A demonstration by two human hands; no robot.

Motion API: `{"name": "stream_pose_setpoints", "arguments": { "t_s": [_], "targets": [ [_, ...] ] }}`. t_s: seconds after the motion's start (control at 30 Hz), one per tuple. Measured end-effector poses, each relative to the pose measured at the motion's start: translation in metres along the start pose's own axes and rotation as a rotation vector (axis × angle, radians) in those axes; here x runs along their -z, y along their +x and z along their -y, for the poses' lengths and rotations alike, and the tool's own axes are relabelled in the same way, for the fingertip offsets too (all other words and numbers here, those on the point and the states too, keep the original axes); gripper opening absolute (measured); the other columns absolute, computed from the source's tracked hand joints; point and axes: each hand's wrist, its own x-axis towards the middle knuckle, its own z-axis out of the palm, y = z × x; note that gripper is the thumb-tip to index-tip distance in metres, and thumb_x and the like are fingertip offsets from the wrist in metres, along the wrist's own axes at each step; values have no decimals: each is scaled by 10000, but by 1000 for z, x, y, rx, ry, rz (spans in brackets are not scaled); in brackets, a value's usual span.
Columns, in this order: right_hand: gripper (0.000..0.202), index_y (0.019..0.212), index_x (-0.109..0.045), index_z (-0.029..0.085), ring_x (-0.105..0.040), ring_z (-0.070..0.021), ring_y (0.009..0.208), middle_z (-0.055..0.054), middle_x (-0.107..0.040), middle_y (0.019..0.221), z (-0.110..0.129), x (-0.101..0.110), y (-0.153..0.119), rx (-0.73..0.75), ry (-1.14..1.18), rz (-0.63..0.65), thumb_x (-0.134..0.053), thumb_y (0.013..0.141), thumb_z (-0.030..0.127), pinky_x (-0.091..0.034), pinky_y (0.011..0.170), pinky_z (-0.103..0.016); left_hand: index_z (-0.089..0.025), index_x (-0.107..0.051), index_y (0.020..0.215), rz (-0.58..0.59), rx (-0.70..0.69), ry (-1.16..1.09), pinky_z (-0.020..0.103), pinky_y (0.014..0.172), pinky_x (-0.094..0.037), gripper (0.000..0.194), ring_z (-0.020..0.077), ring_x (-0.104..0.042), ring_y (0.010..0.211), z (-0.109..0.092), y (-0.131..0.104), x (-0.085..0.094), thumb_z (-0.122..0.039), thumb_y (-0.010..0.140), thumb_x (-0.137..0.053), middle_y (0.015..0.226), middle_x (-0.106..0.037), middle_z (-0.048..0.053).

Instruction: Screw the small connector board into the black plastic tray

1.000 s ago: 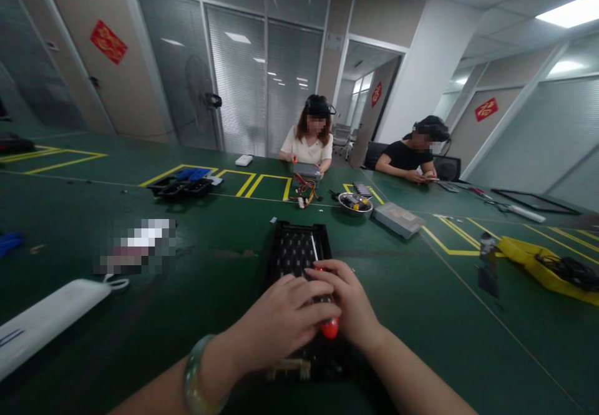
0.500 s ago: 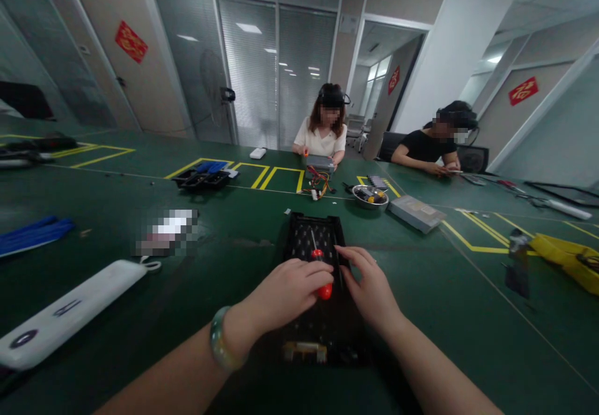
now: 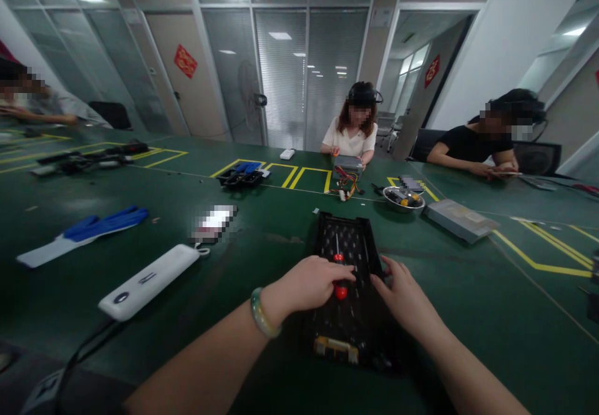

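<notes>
A black perforated tray-like casing (image 3: 346,321) lies on the green table in front of me, with a yellowish part at its near end. My left hand (image 3: 316,281), a bracelet on its wrist, is closed around a red-handled screwdriver (image 3: 341,289) over the casing, the shaft pointing away from me. At the casing's right wall is my right hand (image 3: 405,287), thumb on the inner side and fingers over the outer edge.
On the left lie a white power bank (image 3: 150,281), a phone (image 3: 215,223) and a blue-and-white glove (image 3: 93,231). Beyond the casing are a metal bowl (image 3: 390,200), a grey metal box (image 3: 461,220) and a black tray (image 3: 241,179). Several people sit around the table (image 3: 262,265).
The view has turned left, so the scene appears further right and a person at the far left shows. My right hand has its thumb and fingers more apart at the casing wall.
</notes>
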Motion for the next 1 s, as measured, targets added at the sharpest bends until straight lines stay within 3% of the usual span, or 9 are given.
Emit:
{"name": "stream_pose_setpoints", "arguments": {
  "t_s": [0.1,0.2,0.27,0.33,0.53,0.7,0.9,1.0],
  "targets": [
    [564,1444,-427,150,-582,-269,1210,-131,-574,1340,1,1,0,-40,-10,96,-463,956,430,-460,1023,-399,-278,-606,1314,-153,101,-21,337,1090,-407,492,171,-585,1216,4,2,4,-87,891,-444,1396,-607,-31],
    [503,1419,-466,172,-627,-266,1165,-121,-642,1274,3,3,-2,-53,-7,142,-427,978,412,-490,964,-369,-251,-529,1394,-317,415,-10,330,1150,-344,509,189,-516,1284,16,2,5,-144,901,-461,1387,-576,27],
    [486,1406,-477,165,-654,-272,1122,-129,-676,1214,4,5,-2,-62,-8,168,-405,988,402,-499,935,-367,-164,-435,1468,-338,627,-10,348,1155,-341,578,233,-504,1301,27,2,2,-229,897,-503,1398,-531,113],
    [479,1405,-468,160,-653,-283,1126,-132,-679,1210,5,6,-2,-70,-12,196,-379,998,396,-494,940,-382,-55,-416,1461,-293,719,-32,365,1081,-423,637,276,-571,1224,39,0,-2,-334,898,-520,1358,-542,195],
    [447,1394,-445,160,-606,-269,1213,-113,-627,1321,9,8,-1,-90,-39,253,-321,1015,362,-463,1008,-377,-201,-560,1321,-103,687,-109,310,890,-518,461,249,-689,1040,50,0,-9,-373,896,-513,1176,-706,101],
    [434,1399,-429,163,-617,-263,1200,-122,-627,1319,18,11,-1,-107,-120,272,-281,1026,330,-473,986,-368,-177,-565,1269,-69,684,-97,347,859,-523,431,281,-699,1005,47,2,-10,-315,867,-496,1122,-722,128],
    [368,1178,-526,58,-677,-393,1034,-246,-686,1077,32,2,9,-139,-289,273,-299,1020,301,-490,863,-484,-186,-581,1232,-73,677,-103,345,848,-519,409,277,-692,1002,49,0,-10,-339,869,-473,1135,-715,122],
    [341,1119,-522,48,-696,-396,966,-251,-694,972,36,-3,13,-150,-341,236,-282,1019,269,-491,819,-481,-192,-600,1243,-77,663,-127,335,854,-510,429,276,-682,1023,51,-1,-7,-367,871,-479,1149,-713,112]
  ]
}}
